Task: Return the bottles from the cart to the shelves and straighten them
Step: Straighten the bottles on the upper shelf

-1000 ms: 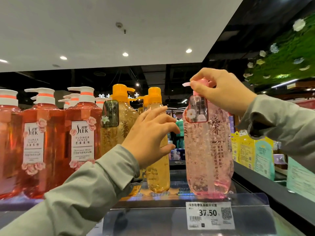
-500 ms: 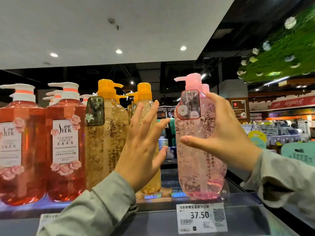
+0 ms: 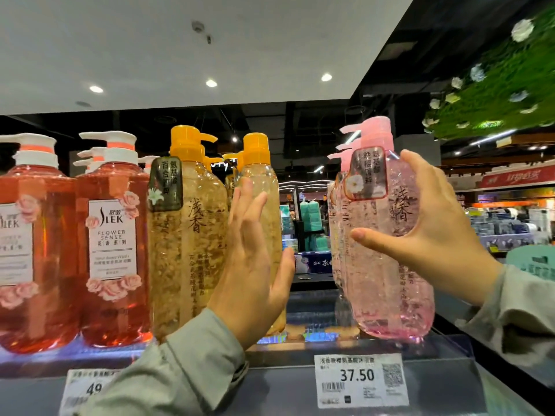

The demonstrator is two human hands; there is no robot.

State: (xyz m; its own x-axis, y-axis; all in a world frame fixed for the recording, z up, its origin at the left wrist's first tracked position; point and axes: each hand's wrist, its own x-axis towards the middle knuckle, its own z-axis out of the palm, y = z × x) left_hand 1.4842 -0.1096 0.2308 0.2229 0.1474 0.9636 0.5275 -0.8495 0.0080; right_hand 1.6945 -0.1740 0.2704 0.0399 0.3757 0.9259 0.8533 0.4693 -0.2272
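Pink bottle [image 3: 387, 283], right hand [image 3: 435, 229] gripping, above 37.50 tag [image 3: 359, 379]; red bottle [image 3: 112, 235]: SLEK.

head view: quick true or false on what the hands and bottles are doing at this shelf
1. The right hand holds the pink bottle. True.
2. The left hand is curled into a fist. False: its fingers are straight, laid against a yellow-capped bottle.
3. The price tag below the pink bottle reads 37.50. True.
4. The pink bottle lies on its side. False: it stands upright on the shelf.
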